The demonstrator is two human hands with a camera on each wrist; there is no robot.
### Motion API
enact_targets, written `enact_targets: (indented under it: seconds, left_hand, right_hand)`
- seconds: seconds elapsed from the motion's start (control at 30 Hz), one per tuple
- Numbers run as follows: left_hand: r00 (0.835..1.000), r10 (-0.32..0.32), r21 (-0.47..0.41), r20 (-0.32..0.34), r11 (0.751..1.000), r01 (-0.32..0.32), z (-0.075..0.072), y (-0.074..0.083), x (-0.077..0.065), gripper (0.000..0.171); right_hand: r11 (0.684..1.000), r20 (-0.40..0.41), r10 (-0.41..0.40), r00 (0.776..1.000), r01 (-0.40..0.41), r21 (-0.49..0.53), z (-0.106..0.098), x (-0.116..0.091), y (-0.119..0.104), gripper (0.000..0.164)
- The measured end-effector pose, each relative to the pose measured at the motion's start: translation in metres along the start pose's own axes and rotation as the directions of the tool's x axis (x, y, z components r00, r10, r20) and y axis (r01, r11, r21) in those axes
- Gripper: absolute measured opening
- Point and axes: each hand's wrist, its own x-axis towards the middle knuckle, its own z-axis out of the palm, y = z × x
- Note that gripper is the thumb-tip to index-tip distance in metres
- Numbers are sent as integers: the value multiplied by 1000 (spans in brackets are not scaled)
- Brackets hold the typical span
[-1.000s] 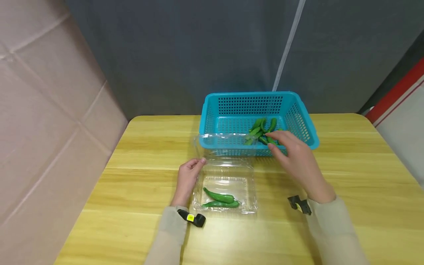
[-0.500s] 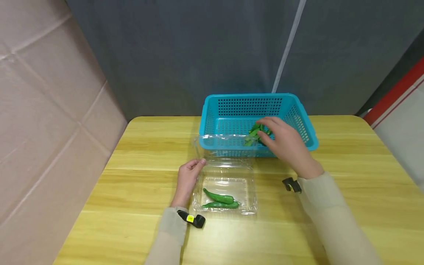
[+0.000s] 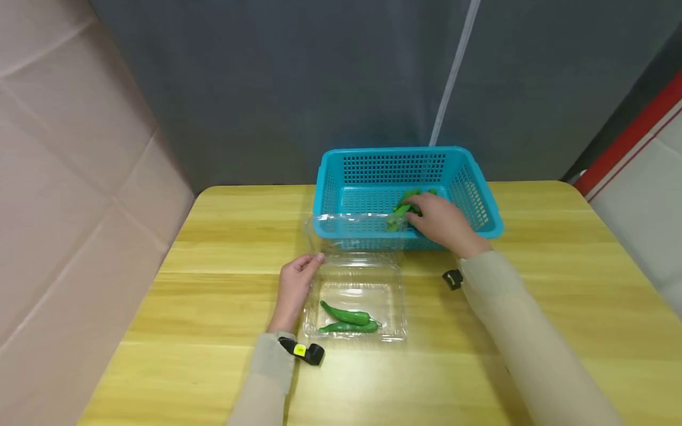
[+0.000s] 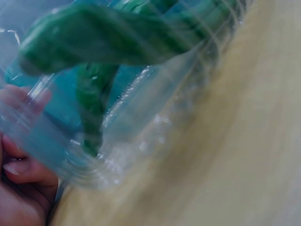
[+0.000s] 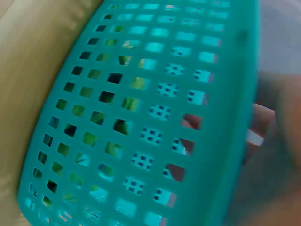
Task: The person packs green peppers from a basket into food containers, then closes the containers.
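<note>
Two green peppers (image 3: 348, 316) are laid side by side in the near part of a clear container (image 3: 356, 291), whose left edge is pinched by the left hand (image 3: 295, 286). Further peppers (image 3: 401, 211) are contained in the blue basket (image 3: 394, 151) beyond. The right hand (image 3: 439, 220) is positioned at these, fingers bent; whether one is gripped cannot be determined.

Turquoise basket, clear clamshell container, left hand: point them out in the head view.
Turquoise basket (image 3: 394, 170), head view: perforated back wall.
Clear clamshell container (image 3: 354, 296), head view: bare floor of its base.
Left hand (image 3: 295, 282), head view: middle of the hand.
</note>
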Motion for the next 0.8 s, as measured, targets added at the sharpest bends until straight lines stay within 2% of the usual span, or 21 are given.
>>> enact_targets:
  seconds: [0.13,0.37,0.5,0.63,0.8]
  left_hand:
    - [1000,18,8,-13,1000,-18,-3,2,5,42]
    - [1000,-3,-5,15,1000,4,-5,7,4,41]
    - [999,-28,10,23,1000,28,-7,6,3,43]
    - [999,-45,24,27,999,45,-5,-4,4,44]
    - [999,-24,2,22,1000,24,-2,-8,4,43]
  right_hand:
    - [999,124,33,992,-32,-6,2,16,0,34]
    - [996,302,78,950,-84,6,4,31,4,40]
    - [996,341,88,936,-93,-1,9,35,8,39]
    - [996,352,82,932,-84,-11,14,36,13,37]
    - [998,362,64,930,-62,-18,20,38,17,43]
